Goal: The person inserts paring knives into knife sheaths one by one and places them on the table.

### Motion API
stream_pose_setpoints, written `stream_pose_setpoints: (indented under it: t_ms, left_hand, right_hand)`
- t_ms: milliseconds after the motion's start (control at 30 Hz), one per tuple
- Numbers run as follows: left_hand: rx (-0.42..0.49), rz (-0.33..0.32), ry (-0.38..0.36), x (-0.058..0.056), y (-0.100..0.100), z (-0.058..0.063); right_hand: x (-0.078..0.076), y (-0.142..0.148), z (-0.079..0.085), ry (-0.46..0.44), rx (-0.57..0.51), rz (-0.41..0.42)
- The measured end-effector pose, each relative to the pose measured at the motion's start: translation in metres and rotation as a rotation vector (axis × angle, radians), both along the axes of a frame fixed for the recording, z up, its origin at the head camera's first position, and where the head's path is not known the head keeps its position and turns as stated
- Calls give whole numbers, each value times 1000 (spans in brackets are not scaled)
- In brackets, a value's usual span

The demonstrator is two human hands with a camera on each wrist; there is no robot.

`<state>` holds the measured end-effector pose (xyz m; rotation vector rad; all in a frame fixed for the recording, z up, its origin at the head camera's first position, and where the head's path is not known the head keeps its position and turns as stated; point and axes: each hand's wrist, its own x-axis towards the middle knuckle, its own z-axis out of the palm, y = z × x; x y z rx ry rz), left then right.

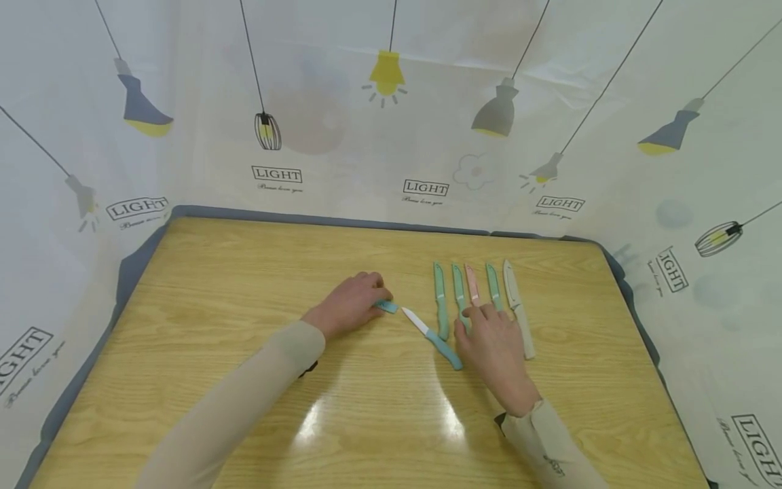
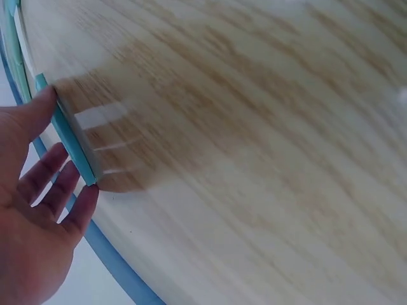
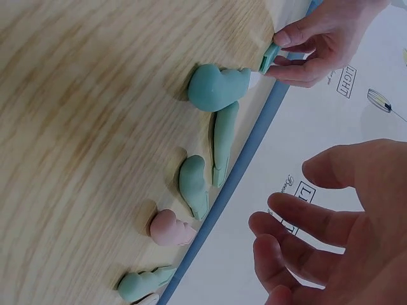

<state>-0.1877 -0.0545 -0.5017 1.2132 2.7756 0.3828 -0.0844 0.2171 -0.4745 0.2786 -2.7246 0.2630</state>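
My left hand [image 1: 360, 299] pinches a blue knife sheath [image 2: 73, 143] between thumb and fingertips, low over the table. Just right of the sheath lies a paring knife [image 1: 444, 350] with a blue handle, its bare white blade pointing at the sheath's end. My right hand [image 1: 493, 343] hovers over the handles of a row of sheathed knives, its fingers loosely bent and nothing in them. In that row are a green knife [image 1: 441, 309] at the left, two more green ones, a pink knife [image 1: 472, 280] and a larger white knife [image 1: 519, 312] at the right.
The wooden table [image 1: 232, 285] has a blue-grey border along its back and sides. White curtain-like sheets [image 1: 342, 190] printed with lamps enclose it at the back, left and right.
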Motion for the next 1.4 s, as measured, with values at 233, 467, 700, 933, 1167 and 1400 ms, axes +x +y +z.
stream_pose_setpoints:
  t_ms: [233, 467, 700, 933, 1167, 1400]
  left_hand:
    - [-67, 12, 9, 1, 1, 2]
    - [-92, 26, 0, 3, 0, 3]
    - [95, 127, -166, 5, -9, 6]
    - [236, 203, -172, 8, -23, 9]
    - [560, 414, -322, 12, -32, 18]
    - [864, 567, -508, 20, -36, 27]
  right_hand:
    - [1, -2, 0, -46, -7, -1]
    - [1, -3, -1, -47, -20, -3]
    - [2, -3, -2, -49, -17, 7]
    - [3, -4, -2, -57, -5, 18]
    - [4, -8, -1, -62, -34, 37]
    - [4, -12, -4, -76, -60, 76]
